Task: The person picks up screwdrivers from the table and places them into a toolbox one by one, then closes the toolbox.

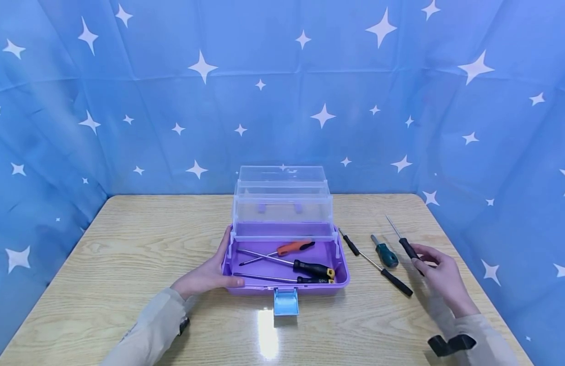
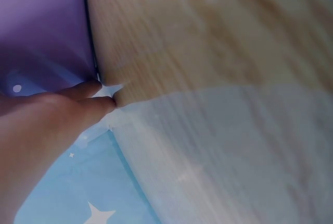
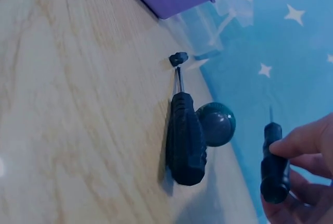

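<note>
A purple toolbox (image 1: 286,290) with its clear lid raised stands mid-table. My left hand (image 1: 208,274) rests at its left front corner, fingers straight along the side wall and thumb over the front rim. Inside lie an orange-handled screwdriver (image 1: 295,247) and two black-handled screwdrivers (image 1: 311,269) with yellow ends. My right hand (image 1: 440,272) holds another black screwdriver (image 1: 408,248) by its handle between thumb and fingers, its shaft pointing away. In the right wrist view this screwdriver (image 3: 274,164) appears right of those on the table.
Right of the toolbox lie a small black screwdriver (image 1: 349,244), a longer black-handled one (image 1: 396,282) and a stubby green screwdriver (image 1: 386,255). A light blue latch (image 1: 286,303) hangs from the box front. Behind the wooden table (image 1: 140,239) hangs a blue star-patterned curtain (image 1: 163,91).
</note>
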`<state>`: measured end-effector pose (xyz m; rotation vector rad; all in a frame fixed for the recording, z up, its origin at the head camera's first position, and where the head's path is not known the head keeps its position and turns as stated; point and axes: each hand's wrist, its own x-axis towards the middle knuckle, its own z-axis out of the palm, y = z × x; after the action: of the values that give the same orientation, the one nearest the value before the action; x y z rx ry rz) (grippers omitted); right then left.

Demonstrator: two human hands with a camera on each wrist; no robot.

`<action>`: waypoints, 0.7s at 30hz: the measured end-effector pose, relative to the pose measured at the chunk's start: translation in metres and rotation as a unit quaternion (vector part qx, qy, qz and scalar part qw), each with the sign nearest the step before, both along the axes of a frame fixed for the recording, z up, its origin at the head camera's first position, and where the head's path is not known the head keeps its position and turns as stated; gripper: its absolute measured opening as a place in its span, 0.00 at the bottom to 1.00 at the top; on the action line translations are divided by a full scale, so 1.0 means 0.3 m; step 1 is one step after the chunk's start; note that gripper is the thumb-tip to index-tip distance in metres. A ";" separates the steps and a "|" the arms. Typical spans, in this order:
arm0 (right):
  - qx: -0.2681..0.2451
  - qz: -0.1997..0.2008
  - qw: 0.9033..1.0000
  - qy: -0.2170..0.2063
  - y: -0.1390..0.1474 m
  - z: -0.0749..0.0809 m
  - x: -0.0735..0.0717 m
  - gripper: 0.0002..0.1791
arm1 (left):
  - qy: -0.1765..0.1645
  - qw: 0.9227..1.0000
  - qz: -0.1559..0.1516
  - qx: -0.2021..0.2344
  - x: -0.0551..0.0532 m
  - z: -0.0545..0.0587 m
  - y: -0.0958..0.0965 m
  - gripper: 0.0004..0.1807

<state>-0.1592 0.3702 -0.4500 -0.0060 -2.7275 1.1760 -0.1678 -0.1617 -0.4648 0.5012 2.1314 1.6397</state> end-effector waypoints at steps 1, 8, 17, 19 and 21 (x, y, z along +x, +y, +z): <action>-0.001 0.002 1.000 0.001 -0.001 0.001 -0.002 0.20 | 0.001 1.000 0.001 -0.002 0.000 0.000 0.000 0.71; -0.023 0.021 1.000 0.000 -0.019 0.014 -0.006 0.21 | 0.003 1.000 0.000 -0.001 0.000 -0.001 0.000 0.71; -0.037 0.046 0.998 0.032 -0.061 0.015 -0.016 0.19 | 0.003 1.000 0.002 -0.008 0.000 -0.001 -0.003 0.71; -0.035 0.053 0.998 0.028 -0.069 0.013 -0.020 0.18 | 0.002 1.000 0.002 -0.007 0.000 -0.002 -0.003 0.71; -0.034 0.059 0.997 0.021 -0.079 0.014 -0.022 0.19 | 0.001 1.000 0.000 -0.004 0.000 -0.002 -0.002 0.71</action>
<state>-0.1659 0.3466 -0.4458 0.1718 -2.6829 1.2842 -0.1678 -0.1624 -0.4654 0.4999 2.1382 1.6305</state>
